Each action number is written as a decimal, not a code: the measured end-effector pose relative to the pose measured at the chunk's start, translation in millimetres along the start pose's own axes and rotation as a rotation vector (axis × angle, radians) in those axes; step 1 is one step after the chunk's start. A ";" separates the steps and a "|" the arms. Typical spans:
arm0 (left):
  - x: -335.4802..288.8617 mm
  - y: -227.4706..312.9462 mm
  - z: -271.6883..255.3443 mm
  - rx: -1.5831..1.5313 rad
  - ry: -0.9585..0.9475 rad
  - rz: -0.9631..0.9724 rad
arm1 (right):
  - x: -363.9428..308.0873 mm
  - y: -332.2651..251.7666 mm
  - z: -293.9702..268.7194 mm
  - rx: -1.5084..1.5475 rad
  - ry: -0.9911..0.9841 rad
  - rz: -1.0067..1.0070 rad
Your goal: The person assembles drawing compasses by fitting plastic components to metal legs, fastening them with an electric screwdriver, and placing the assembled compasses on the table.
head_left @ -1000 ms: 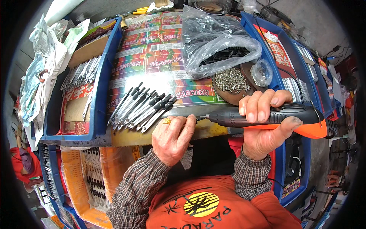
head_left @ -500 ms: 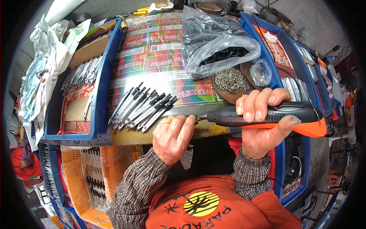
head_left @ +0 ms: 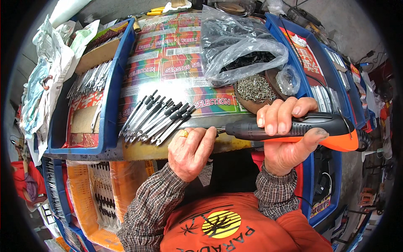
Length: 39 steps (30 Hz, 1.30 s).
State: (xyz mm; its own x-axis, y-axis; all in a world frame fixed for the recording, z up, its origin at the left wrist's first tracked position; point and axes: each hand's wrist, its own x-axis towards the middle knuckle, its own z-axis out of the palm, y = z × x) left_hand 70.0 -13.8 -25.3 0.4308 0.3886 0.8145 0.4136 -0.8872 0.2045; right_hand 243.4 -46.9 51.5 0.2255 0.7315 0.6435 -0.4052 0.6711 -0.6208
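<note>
My right hand (head_left: 289, 132) is wrapped round the body of a black and orange electric screwdriver (head_left: 247, 129), which lies nearly level and points left. Its metal bit meets the fingertips of my left hand (head_left: 191, 151). Those fingers are pinched together, and a small dark end shows at their tips; the rest of what they hold is hidden. To the left of my left hand, a fanned pile of slim silver pieces with black ends (head_left: 157, 119) lies at the table's near edge. Beyond the screwdriver stands a round bowl of small metal screws (head_left: 255, 88).
A clear plastic bag (head_left: 245, 59) of dark small parts lies behind the bowl. Blue trays (head_left: 110, 90) of silver pieces flank the table (head_left: 168, 63). Below the left edge sits an orange basket (head_left: 79, 197) with finished-looking rows. A cord runs from the screwdriver's rear.
My right hand and the screwdriver have shifted slightly left and down at the bit. My left hand stays almost in place. At far left, another person's arm has moved.
</note>
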 end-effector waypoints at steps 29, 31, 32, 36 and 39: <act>-8.0 39.9 -37.5 -0.560 -0.134 -0.843 | -5.0 -5.6 12.5 -0.021 -0.056 -0.019; -8.4 44.0 -41.5 -1.110 -0.025 -1.175 | -7.0 -4.2 14.5 -0.018 -0.065 0.006; -10.2 45.0 -43.7 -1.192 0.009 -1.209 | -7.6 -4.1 15.8 -0.016 -0.068 0.009; -20.3 50.7 -46.2 -1.155 0.121 -1.267 | -9.4 -4.6 21.8 -0.023 -0.059 0.031; -24.9 53.8 -46.4 -1.190 0.127 -1.308 | -11.0 -3.8 25.4 -0.037 -0.055 0.034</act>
State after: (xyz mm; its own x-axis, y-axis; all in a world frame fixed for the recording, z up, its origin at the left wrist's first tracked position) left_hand 44.3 -82.7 -9.4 0.2448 0.9550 -0.1673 -0.3724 0.2519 0.8932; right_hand 219.9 -60.5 58.1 0.1632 0.7467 0.6448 -0.3783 0.6510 -0.6581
